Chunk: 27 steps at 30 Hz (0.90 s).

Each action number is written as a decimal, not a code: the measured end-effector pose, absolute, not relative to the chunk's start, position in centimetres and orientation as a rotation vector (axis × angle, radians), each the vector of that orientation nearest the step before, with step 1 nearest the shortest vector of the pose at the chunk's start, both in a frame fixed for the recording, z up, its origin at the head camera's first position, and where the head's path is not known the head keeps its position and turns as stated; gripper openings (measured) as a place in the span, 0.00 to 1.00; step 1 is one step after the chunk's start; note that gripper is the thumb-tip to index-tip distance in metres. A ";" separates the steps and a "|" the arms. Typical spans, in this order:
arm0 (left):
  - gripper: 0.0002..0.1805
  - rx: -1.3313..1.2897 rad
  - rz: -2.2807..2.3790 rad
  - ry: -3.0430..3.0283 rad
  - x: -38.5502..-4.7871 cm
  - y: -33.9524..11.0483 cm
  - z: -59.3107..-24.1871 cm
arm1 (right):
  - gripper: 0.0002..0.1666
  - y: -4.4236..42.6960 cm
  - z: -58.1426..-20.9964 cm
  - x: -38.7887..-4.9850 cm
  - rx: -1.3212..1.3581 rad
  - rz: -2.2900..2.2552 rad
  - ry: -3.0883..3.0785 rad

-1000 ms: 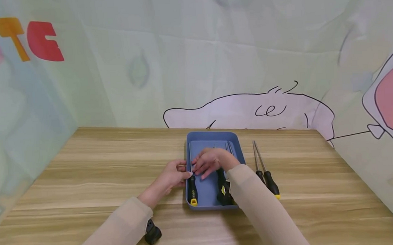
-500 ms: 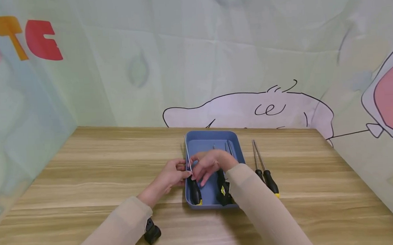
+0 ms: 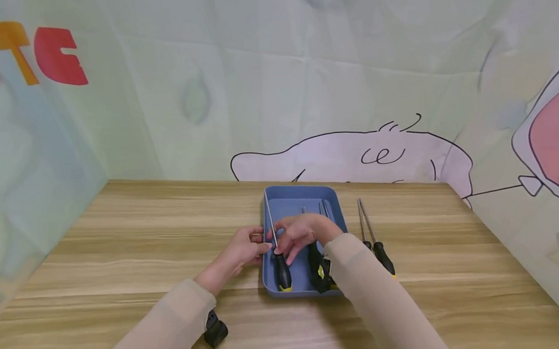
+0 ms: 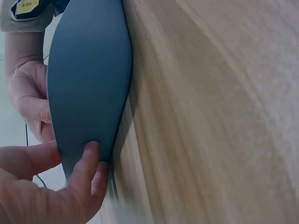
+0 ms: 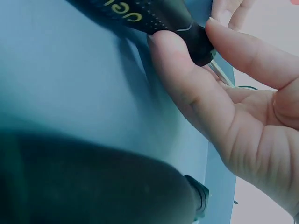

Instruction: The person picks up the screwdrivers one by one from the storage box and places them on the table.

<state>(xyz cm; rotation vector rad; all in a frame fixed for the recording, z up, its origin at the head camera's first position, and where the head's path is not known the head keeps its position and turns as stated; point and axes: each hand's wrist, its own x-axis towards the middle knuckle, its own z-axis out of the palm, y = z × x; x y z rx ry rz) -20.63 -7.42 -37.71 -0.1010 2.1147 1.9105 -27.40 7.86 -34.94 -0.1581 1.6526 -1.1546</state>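
My left hand (image 3: 242, 249) grips the left wall of a blue tray (image 3: 299, 191), thumb at the rim. In the left wrist view its fingers press the outside of the tray wall (image 4: 91, 79). Over the tray, my right hand (image 3: 301, 233) pinches a screwdriver (image 3: 282, 270) with a black and yellow handle. The right wrist view shows thumb and finger at the narrow front end of the screwdriver's handle (image 5: 159, 14). Its shaft slants up toward the tray's far left corner, and the handle end is low in the tray.
More screwdrivers lie along the tray's right side, partly hidden by my right wrist; one dark handle (image 5: 93, 182) looms large in the right wrist view. Two screwdrivers (image 3: 383, 258) lie on the wooden table (image 3: 169, 226) right of the tray. A printed cloth (image 3: 276, 91) hangs behind.
My right hand has taken hold of the screwdriver by the tray's left wall. Its shaft has lifted and tilted, and its handle has shifted right. The left hand stays put.
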 end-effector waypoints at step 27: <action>0.27 -0.142 1.867 2.129 -20.6 -7.4 -37.4 | 0.26 10.3 -33.5 -27.7 -0.207 -1.224 1.807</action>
